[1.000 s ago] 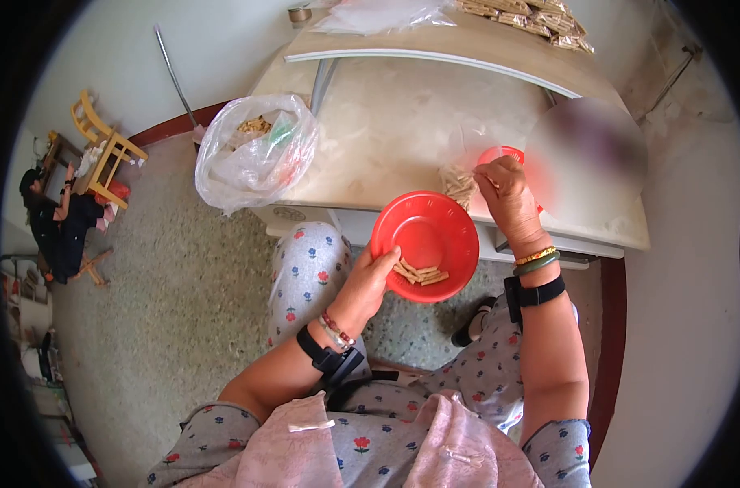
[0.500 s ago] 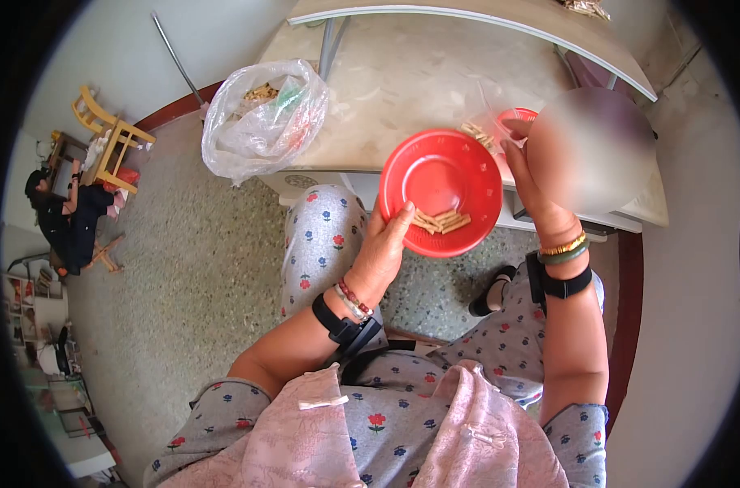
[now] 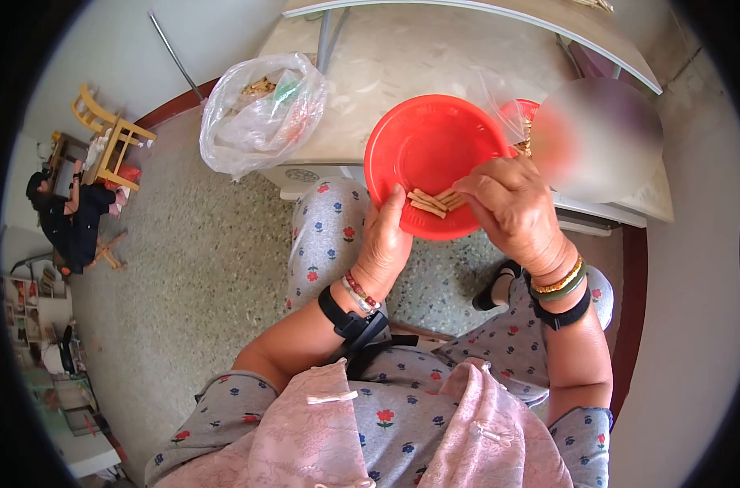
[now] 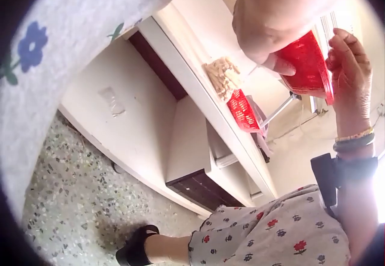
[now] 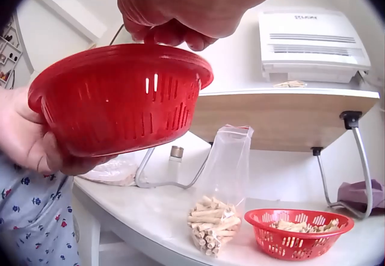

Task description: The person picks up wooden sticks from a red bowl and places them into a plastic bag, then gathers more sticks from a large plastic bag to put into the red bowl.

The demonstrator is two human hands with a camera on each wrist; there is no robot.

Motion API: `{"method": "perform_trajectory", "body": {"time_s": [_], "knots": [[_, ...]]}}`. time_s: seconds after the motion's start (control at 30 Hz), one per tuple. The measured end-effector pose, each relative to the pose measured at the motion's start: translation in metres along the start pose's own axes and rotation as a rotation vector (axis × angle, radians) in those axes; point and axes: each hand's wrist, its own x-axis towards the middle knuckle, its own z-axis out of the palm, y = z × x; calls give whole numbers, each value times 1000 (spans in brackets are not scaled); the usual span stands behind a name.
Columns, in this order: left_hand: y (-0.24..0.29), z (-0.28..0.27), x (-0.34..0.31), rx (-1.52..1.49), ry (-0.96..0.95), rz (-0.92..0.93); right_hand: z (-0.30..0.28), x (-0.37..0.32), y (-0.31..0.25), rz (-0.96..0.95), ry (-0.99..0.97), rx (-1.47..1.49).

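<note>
My left hand (image 3: 384, 248) grips the side of a red slotted basket (image 3: 435, 146), thumb over its rim. Several short pale sticks (image 3: 427, 203) lie low inside it. Over the basket's right rim, my right hand (image 3: 520, 215) reaches in with bent fingers beside the sticks; whether it pinches one is hidden. The right wrist view has this hand (image 5: 180, 7) above the raised basket (image 5: 120, 109). Behind stand a clear bag of sticks (image 5: 213, 224) and a second red basket (image 5: 295, 245) holding more pieces. The left wrist view shows the held basket (image 4: 307, 67) between both hands.
A large clear plastic bag (image 3: 260, 122) stands at the table's (image 3: 386, 73) left end. Above the back runs a raised shelf (image 5: 283, 112). A wooden chair (image 3: 109, 154) and a seated person (image 3: 65, 207) are far left. A blurred patch covers the table's right end.
My right hand has come from the bag on the table to the held basket's right side. The held basket appears higher and nearer the camera; the head view has shifted.
</note>
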Motion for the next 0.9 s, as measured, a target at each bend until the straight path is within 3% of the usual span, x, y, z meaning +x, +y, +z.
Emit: {"method": "perform_trajectory", "body": {"time_s": [0.07, 0.13, 0.17, 0.33, 0.4, 0.5, 0.73, 0.83, 0.9], "knots": [[-3, 3, -6, 25, 13, -35, 5, -1, -4, 25, -32, 31], [-3, 9, -10, 232, 89, 1, 11, 1, -6, 54, -193, -106], [-2, 12, -11, 247, 118, 21, 17, 0, -8, 54, -185, -153], [1, 10, -10, 430, 86, 71, 35, -9, -9, 132, -300, -175], [9, 18, -15, 549, 35, -8, 43, -10, -8, 236, -419, -152], [4, 13, -15, 576, 32, 41, 54, -13, -4, 299, -527, 3], [-6, -6, -13, 364, 90, -11, 53, -12, -10, 343, -496, 108], [-7, -11, -11, 219, 107, -55, 43, -10, -8, 506, -337, 353], [-8, -11, -11, 190, 113, -64, 38, -10, -3, 714, -160, 811]]}}
